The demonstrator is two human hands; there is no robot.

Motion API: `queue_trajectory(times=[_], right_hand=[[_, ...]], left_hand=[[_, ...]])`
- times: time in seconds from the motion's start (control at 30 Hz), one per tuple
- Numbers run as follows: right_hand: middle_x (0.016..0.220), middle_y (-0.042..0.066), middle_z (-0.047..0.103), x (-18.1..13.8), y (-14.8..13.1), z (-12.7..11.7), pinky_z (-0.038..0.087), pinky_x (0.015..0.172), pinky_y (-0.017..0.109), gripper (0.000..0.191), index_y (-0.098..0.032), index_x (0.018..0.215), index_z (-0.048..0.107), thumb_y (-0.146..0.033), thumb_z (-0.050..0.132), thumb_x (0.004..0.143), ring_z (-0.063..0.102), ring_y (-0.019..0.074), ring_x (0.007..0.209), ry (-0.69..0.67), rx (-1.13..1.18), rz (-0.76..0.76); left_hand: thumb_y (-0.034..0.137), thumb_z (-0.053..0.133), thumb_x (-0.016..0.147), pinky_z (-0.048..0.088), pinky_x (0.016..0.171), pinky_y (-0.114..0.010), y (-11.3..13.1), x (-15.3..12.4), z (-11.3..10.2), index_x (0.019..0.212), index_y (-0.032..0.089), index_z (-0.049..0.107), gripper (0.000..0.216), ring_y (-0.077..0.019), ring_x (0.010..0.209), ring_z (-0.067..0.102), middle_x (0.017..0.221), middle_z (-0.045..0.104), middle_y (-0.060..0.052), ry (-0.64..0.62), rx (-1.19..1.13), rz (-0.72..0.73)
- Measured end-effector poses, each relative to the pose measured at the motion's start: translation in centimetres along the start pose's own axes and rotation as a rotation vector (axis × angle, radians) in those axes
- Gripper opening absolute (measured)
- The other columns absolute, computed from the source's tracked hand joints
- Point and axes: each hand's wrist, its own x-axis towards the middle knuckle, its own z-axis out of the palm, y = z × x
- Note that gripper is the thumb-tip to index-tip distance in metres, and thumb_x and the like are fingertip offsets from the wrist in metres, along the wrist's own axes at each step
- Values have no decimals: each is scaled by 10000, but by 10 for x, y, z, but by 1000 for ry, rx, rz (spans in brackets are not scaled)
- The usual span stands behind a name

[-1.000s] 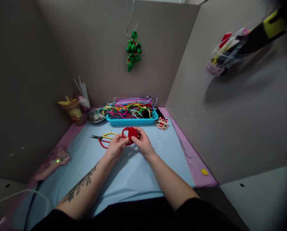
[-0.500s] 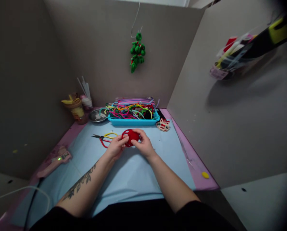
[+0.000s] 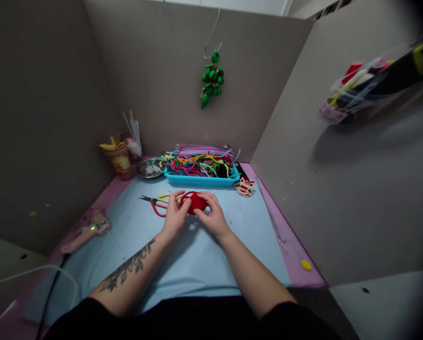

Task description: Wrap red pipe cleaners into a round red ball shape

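A red pipe-cleaner shape [image 3: 195, 202] is held above the light blue mat [image 3: 193, 255] between both hands. My left hand [image 3: 176, 216] pinches its left side with fingers closed. My right hand [image 3: 213, 215] grips its right side, fingers curled over it. Scissors with yellow and red handles [image 3: 156, 201] lie on the mat just left of my left hand. Behind the hands stands a blue tray [image 3: 201, 179] heaped with several coloured pipe cleaners.
A pink glue gun [image 3: 85, 231] with a green light lies at the left, its cable running toward me. A metal dish [image 3: 148, 169], a cup [image 3: 119, 160], a small red-white figure [image 3: 245, 186] and a yellow bead [image 3: 306, 265] lie around. A green ornament [image 3: 211, 80] hangs on the back wall.
The red loop has been pressed into a tighter, rounder bundle between both hands. The view has shifted slightly, so everything sits a little further right.
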Motion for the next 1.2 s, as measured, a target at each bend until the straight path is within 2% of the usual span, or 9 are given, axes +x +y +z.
queue_trajectory(times=[0.1, 0.27, 0.37, 0.47, 0.57, 0.7, 0.83, 1.03, 1.2], right_hand=[[1174, 67, 532, -1, 0, 1, 406, 1013, 397, 432, -267, 1129, 579, -173, 648, 713, 514, 211, 1132, -2, 7, 3], [1160, 65, 543, 0, 0, 2, 451, 949, 373, 436, -260, 1134, 571, -175, 641, 712, 515, 211, 1121, -3, 48, 37], [1175, 63, 532, -1, 3, 3, 448, 951, 367, 443, -262, 1133, 567, -166, 639, 707, 507, 210, 1132, -7, 74, 54], [1189, 63, 520, -1, 8, 4, 469, 918, 352, 456, -268, 1148, 547, -175, 634, 710, 511, 210, 1128, 10, 134, 92], [1189, 66, 530, -1, 12, 5, 485, 882, 341, 468, -261, 1155, 524, -201, 643, 706, 533, 210, 1101, 47, 238, 149], [1146, 67, 568, 0, 12, 4, 475, 902, 354, 494, -246, 1127, 508, -239, 697, 671, 565, 210, 1055, 44, 419, 198], [1023, 50, 629, 3, 10, 1, 512, 818, 368, 584, -252, 1126, 469, -328, 750, 620, 627, 213, 914, 14, 600, 288], [901, 26, 675, 5, 10, -6, 523, 775, 369, 462, -235, 951, 571, -372, 791, 569, 641, 202, 819, 11, 639, 372], [851, 14, 677, 4, 4, -12, 527, 758, 347, 351, -226, 850, 638, -351, 801, 566, 634, 180, 781, -22, 579, 354]], left_hand=[[333, 681, 724, 430, 607, -225, -2, 2, 0, 1036, 213, 449, 407, -96, 606, 543, 709, 570, 45, -4, -67, -25], [359, 743, 651, 458, 676, -266, 1, 6, -1, 1004, 195, 455, 485, -134, 694, 601, 815, 639, -18, -27, -252, -175], [339, 753, 648, 460, 693, -266, 3, 6, -1, 1021, 198, 463, 493, -135, 717, 603, 832, 636, -18, -46, -262, -197], [324, 741, 668, 457, 697, -259, 2, 5, -3, 1056, 228, 479, 478, -129, 733, 589, 827, 607, 7, -90, -186, -113], [356, 710, 699, 449, 686, -249, -1, 5, -5, 964, 211, 540, 347, -129, 752, 569, 867, 596, -2, -121, -65, -21], [366, 670, 736, 439, 688, -250, 2, 4, -7, 944, 189, 583, 287, -140, 761, 556, 888, 608, -25, -133, 96, 33], [362, 660, 739, 421, 674, -244, 11, 3, -6, 811, 171, 611, 210, -138, 714, 527, 803, 591, -20, -198, 217, 58], [339, 630, 766, 419, 829, -295, 18, 7, -12, 747, 180, 629, 160, -198, 923, 539, 1015, 580, -75, -264, 396, 211], [346, 574, 812, 367, 937, -327, 17, 7, -13, 713, 188, 612, 190, -220, 1018, 527, 1050, 580, -91, -258, 471, 263]])
